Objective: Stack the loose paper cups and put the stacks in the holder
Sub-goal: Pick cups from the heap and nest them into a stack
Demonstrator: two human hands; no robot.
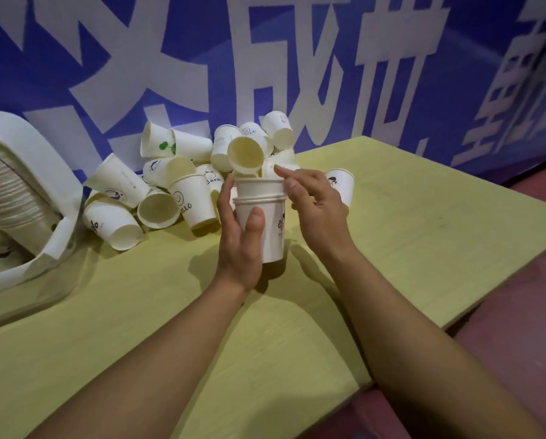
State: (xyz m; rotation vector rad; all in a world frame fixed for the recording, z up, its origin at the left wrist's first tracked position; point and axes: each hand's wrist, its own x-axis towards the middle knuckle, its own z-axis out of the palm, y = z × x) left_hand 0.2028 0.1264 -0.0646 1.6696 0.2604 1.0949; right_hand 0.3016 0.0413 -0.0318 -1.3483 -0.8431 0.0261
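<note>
The light is even and fairly bright, from above. My arms throw soft shadows on the table (pixel 423 217). No glare. The wide lens bends the banner (pixel 297 58) and table edges. Cup prints look soft, slightly blurred.

A short upright stack (pixel 260 217) of white paper cups sat in the left hand (pixel 240 245). Loose cups (pixel 170 179) lay tumbled just beyond it, and the white holder (pixel 27 198) lay far to its left, cups nested inside.
</note>
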